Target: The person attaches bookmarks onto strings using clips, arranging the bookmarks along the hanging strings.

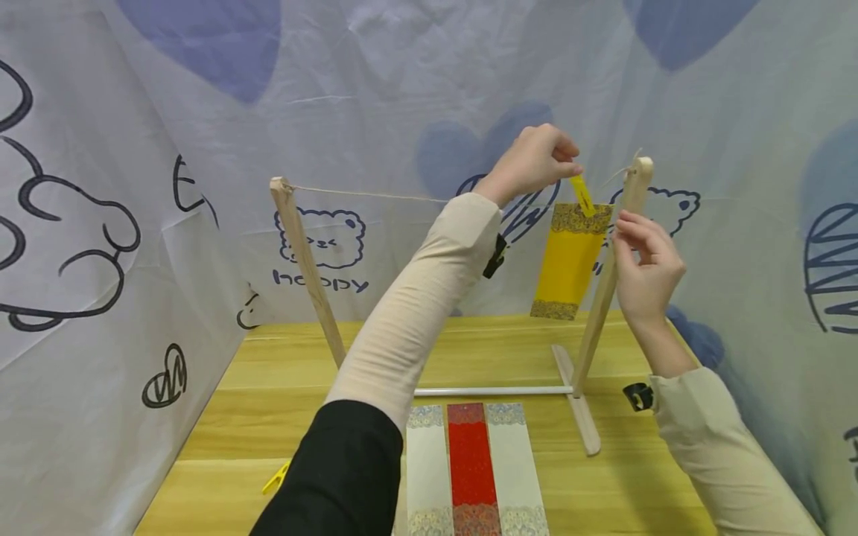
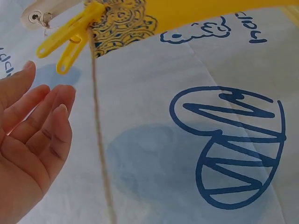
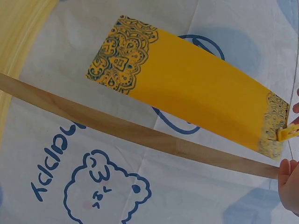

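Observation:
A yellow strip (image 1: 572,260) with dark lace-like patterned ends hangs from the string (image 2: 98,126) near the right post. A yellow clothespin (image 2: 74,37) clips its top edge to the string. Just off the clothespin's handles is my left hand (image 2: 37,126), its fingers relaxed and apart from it in the left wrist view. Beside the strip, my right hand (image 1: 649,260) grips the wooden post (image 3: 140,133) near its upper end with fingers and thumb. Only part of that hand shows at the right wrist view's edge.
A second wooden post (image 1: 304,253) carries the string's left end. A white rod (image 1: 496,391) runs low toward the right post's foot (image 1: 585,424). Two white strips (image 1: 429,461) flank a red strip (image 1: 471,461) on the table (image 1: 221,432). Another yellow clothespin (image 1: 276,477) lies left.

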`<act>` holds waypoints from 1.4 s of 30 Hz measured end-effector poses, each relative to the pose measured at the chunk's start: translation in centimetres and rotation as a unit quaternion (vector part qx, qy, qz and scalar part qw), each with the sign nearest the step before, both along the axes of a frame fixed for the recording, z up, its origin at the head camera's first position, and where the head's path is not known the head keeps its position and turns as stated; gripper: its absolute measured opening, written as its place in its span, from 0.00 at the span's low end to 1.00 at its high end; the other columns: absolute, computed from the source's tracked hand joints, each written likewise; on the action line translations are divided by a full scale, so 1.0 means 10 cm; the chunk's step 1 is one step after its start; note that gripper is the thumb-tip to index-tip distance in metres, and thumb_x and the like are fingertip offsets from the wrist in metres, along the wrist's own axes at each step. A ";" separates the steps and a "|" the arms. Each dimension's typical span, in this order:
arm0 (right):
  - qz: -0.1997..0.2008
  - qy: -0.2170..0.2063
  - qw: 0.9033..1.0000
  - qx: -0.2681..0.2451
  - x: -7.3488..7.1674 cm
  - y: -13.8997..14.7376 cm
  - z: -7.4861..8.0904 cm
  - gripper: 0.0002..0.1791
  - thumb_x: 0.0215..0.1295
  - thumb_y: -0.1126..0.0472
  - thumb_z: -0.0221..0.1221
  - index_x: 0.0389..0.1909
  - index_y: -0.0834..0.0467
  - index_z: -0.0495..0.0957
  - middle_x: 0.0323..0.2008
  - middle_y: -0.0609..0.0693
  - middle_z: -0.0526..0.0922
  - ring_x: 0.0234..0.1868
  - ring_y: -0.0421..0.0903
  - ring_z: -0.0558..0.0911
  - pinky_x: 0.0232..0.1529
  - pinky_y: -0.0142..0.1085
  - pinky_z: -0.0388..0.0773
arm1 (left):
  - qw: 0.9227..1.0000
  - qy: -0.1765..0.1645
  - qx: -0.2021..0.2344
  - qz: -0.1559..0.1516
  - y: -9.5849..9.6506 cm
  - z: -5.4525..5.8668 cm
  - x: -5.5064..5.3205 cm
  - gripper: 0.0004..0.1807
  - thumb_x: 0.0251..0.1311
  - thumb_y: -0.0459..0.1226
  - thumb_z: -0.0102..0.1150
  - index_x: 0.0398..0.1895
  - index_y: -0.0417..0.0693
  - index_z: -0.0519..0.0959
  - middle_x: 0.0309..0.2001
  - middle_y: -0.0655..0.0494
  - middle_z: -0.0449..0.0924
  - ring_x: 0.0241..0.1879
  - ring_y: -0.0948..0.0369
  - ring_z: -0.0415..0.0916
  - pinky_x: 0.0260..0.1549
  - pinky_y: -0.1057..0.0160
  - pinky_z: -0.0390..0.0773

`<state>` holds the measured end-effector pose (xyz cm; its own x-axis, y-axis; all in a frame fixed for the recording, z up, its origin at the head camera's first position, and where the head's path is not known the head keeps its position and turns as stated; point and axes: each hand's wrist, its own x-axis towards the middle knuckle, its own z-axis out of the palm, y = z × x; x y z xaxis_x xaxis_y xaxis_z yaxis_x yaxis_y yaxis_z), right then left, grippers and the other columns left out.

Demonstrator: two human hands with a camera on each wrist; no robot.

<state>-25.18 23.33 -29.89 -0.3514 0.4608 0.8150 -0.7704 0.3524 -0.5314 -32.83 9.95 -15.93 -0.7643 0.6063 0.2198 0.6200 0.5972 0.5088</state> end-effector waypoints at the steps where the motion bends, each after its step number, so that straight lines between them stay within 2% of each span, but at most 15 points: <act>1: 0.000 0.002 1.000 0.003 0.00 0.00 0.00 0.06 0.50 0.81 0.56 0.31 0.78 0.76 0.38 0.58 0.79 0.37 0.42 0.78 0.41 0.31 0.75 | 1.000 0.003 0.003 -0.001 -0.01 0.00 0.00 0.22 0.58 0.42 0.55 0.56 0.45 0.71 0.50 0.56 0.74 0.45 0.65 0.72 0.40 0.75 0.71; 9: 0.014 0.009 1.000 0.007 0.01 0.00 -0.02 0.06 0.50 0.81 0.56 0.31 0.79 0.75 0.34 0.46 0.78 0.35 0.43 0.77 0.39 0.29 0.75 | 0.999 0.020 0.026 -0.012 -0.05 -0.01 0.03 0.20 0.59 0.43 0.53 0.53 0.45 0.74 0.47 0.55 0.75 0.43 0.65 0.72 0.39 0.75 0.70; 11: 0.013 0.012 1.000 0.011 0.01 0.01 -0.03 0.06 0.50 0.81 0.56 0.31 0.79 0.75 0.34 0.45 0.78 0.35 0.43 0.77 0.39 0.29 0.75 | 0.999 0.023 0.036 -0.019 -0.08 -0.03 0.05 0.19 0.59 0.43 0.53 0.52 0.45 0.74 0.47 0.56 0.76 0.42 0.65 0.72 0.38 0.75 0.70; 16: 0.016 0.023 0.999 0.023 0.02 0.01 -0.04 0.06 0.49 0.83 0.55 0.30 0.80 0.75 0.34 0.50 0.79 0.35 0.42 0.77 0.38 0.28 0.75 | 0.997 0.020 0.071 -0.034 -0.17 -0.07 0.06 0.17 0.60 0.42 0.53 0.51 0.45 0.76 0.46 0.56 0.76 0.38 0.66 0.73 0.35 0.75 0.72; 22: 0.011 0.015 0.999 0.045 0.07 -0.01 -0.04 0.07 0.48 0.84 0.55 0.31 0.80 0.75 0.33 0.60 0.79 0.33 0.40 0.77 0.36 0.26 0.74 | 0.994 0.022 0.098 -0.032 -0.30 -0.11 0.11 0.17 0.60 0.43 0.54 0.50 0.46 0.77 0.44 0.58 0.77 0.36 0.67 0.74 0.35 0.75 0.72; 27: 0.023 0.009 0.998 0.052 0.08 -0.02 -0.07 0.08 0.48 0.84 0.55 0.32 0.79 0.75 0.33 0.62 0.79 0.32 0.40 0.78 0.35 0.26 0.74 | 0.993 0.027 0.111 -0.030 -0.43 -0.16 0.17 0.16 0.59 0.42 0.54 0.48 0.47 0.78 0.43 0.59 0.78 0.36 0.67 0.74 0.36 0.75 0.71; 34: 0.034 0.000 0.997 0.066 0.21 -0.09 -0.05 0.06 0.48 0.84 0.55 0.30 0.81 0.74 0.31 0.65 0.79 0.31 0.38 0.78 0.33 0.25 0.74 | 0.989 0.036 0.139 -0.041 -0.58 -0.33 0.22 0.13 0.59 0.40 0.54 0.45 0.44 0.79 0.40 0.57 0.79 0.36 0.65 0.76 0.37 0.74 0.72; 38: 0.039 -0.020 0.996 0.075 0.21 -0.04 -0.17 0.07 0.48 0.83 0.56 0.31 0.79 0.75 0.32 0.61 0.80 0.30 0.38 0.78 0.33 0.24 0.74 | 0.985 0.057 0.154 -0.047 -0.66 -0.48 0.28 0.13 0.59 0.38 0.55 0.44 0.43 0.79 0.40 0.54 0.79 0.35 0.66 0.75 0.36 0.74 0.72; 42: 0.048 -0.034 0.995 0.077 0.17 0.02 -0.28 0.08 0.48 0.82 0.57 0.32 0.77 0.76 0.33 0.59 0.81 0.32 0.38 0.79 0.33 0.24 0.74 | 0.982 0.062 0.174 -0.043 -0.75 -0.61 0.34 0.13 0.59 0.38 0.55 0.43 0.41 0.79 0.38 0.53 0.80 0.30 0.66 0.74 0.30 0.72 0.73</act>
